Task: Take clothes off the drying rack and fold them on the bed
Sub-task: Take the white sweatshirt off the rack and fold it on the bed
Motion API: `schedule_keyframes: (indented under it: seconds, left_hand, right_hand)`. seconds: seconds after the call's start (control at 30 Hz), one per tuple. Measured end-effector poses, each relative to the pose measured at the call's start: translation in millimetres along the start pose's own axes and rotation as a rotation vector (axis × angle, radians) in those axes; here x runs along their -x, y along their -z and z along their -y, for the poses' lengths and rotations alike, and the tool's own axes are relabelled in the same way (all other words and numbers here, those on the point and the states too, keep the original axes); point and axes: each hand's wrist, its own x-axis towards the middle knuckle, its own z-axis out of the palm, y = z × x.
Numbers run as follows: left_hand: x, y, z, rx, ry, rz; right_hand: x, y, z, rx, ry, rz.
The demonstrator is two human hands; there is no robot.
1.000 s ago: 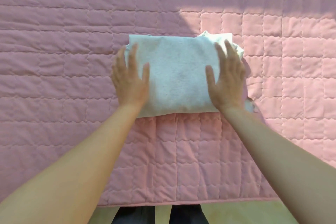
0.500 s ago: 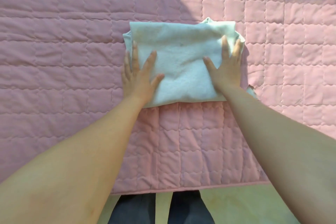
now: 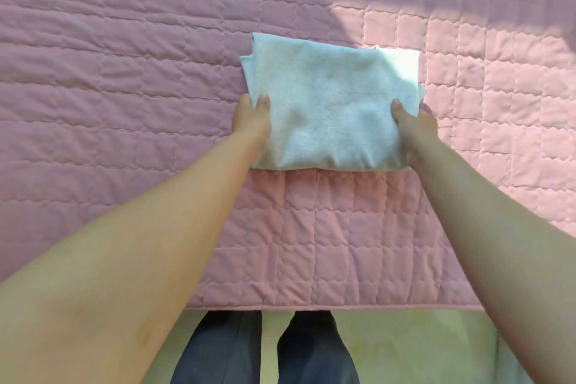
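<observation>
A folded pale blue-white cloth (image 3: 330,106) lies on the pink quilted bed (image 3: 124,103), a little right of centre. My left hand (image 3: 252,117) grips its left edge, thumb on top and fingers tucked underneath. My right hand (image 3: 413,121) grips the right edge the same way, thumb on top. The near fold of the cloth bulges slightly between my hands. The drying rack is not in view.
The bed's front edge (image 3: 311,308) runs across the bottom, with a pale green floor (image 3: 420,349) and my dark trouser legs (image 3: 265,352) below it. Sunlight falls on the quilt at the upper right.
Both hands slid from lying flat on top of the cloth to its side edges, and their fingers now curl under it. The view shifted so the cloth sits farther from me.
</observation>
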Motion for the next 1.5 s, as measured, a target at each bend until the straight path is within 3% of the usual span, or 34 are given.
schedule_keyframes:
  seconds: [0.17, 0.4, 0.67, 1.1, 1.5]
  left_hand:
    - [38, 35, 21, 0.046, -0.082, -0.064]
    - [128, 85, 103, 0.233, 0.039, -0.279]
    - [236, 142, 197, 0.475, 0.189, -0.529]
    - [355, 255, 383, 0.759, 0.437, -1.042]
    - [380, 363, 516, 0.892, 0.577, -1.259]
  right_hand:
    - [43, 4, -10, -0.013, -0.022, 0.031]
    - [126, -7, -27, 0.061, -0.025, 0.219]
    - [220, -56, -48, 0.273, 0.135, 0.491]
    - [432, -215, -106, 0.62, 0.408, 0.905]
    - [587, -359, -163, 0.723, 0.713, 1.057]
